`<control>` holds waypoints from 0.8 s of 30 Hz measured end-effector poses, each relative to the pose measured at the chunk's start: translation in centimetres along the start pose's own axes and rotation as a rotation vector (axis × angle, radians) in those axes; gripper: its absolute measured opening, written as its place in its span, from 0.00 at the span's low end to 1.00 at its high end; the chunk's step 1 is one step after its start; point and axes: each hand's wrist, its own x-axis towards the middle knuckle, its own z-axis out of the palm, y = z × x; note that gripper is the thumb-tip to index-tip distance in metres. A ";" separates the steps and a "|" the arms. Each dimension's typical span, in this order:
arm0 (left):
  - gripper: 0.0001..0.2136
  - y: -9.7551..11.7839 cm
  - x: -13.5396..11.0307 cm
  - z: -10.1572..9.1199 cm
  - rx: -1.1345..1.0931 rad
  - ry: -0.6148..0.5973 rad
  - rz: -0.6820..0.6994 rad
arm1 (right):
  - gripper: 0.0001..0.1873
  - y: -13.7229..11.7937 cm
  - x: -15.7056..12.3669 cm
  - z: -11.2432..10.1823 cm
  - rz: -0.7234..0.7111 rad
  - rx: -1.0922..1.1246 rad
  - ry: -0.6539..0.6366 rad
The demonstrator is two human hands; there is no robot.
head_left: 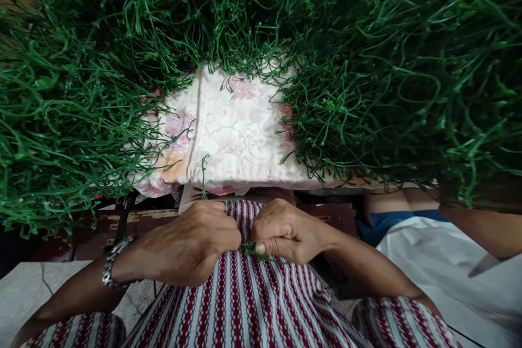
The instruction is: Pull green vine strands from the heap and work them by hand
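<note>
My left hand (204, 242) is closed in a fist in front of my striped shirt, with a chain bracelet on the wrist. Close beside it, my right hand (287, 231) is closed too, thumb pressed on the fingers. A short piece of thin green plastic stem (248, 250) runs between both hands and is pinched in them; most of it is hidden by the fingers. Another single green stem (204, 174) hangs over the cloth's front edge, just above my left hand.
Big heaps of thin green plastic stems (387, 65) cover the table at the back, left and right. Beneath them lies a white flowered tablecloth (240, 130). A wooden bench (150, 223) is below the table edge. Another person in a white garment (440, 266) sits close on the right.
</note>
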 end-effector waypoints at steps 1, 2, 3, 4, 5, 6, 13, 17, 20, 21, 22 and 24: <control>0.10 0.0 0.0 0.0 -0.022 0.000 0.007 | 0.18 -0.1 -0.1 0.0 -0.002 -0.010 -0.005; 0.09 0.0 0.1 0.1 -0.045 0.000 0.011 | 0.18 -0.2 -0.2 0.0 -0.006 -0.019 -0.004; 0.09 0.0 0.1 0.1 -0.065 0.003 0.012 | 0.18 -0.2 -0.2 0.0 -0.014 -0.023 0.001; 0.09 0.0 0.1 0.1 -0.081 0.003 0.010 | 0.18 -0.2 -0.3 0.0 -0.022 -0.029 0.009; 0.09 0.1 0.1 0.1 -0.094 0.000 0.008 | 0.18 -0.3 -0.3 0.1 -0.029 -0.035 0.014; 0.09 0.1 0.0 0.2 -0.103 -0.004 0.006 | 0.19 -0.3 -0.3 0.1 -0.037 -0.041 0.017; 0.11 -0.4 0.4 -0.1 -0.276 0.117 -0.057 | 0.18 -0.5 0.0 -0.7 0.033 -0.058 0.053; 0.09 -1.1 0.8 -0.1 -0.314 0.210 -0.206 | 0.15 -0.2 0.4 -1.7 0.108 -0.158 0.040; 0.10 -1.5 1.0 0.0 -0.303 0.186 -0.247 | 0.15 0.1 0.8 -1.9 0.108 -0.169 0.028; 0.10 -1.6 1.0 0.1 -0.298 0.175 -0.243 | 0.14 0.2 0.9 -1.9 0.093 -0.180 0.037; 0.10 -1.7 0.9 0.1 -0.291 0.167 -0.234 | 0.14 0.2 0.9 -1.8 0.072 -0.201 0.056; 0.10 -1.9 0.8 0.2 -0.281 0.152 -0.218 | 0.13 0.3 1.0 -1.4 0.029 -0.267 0.110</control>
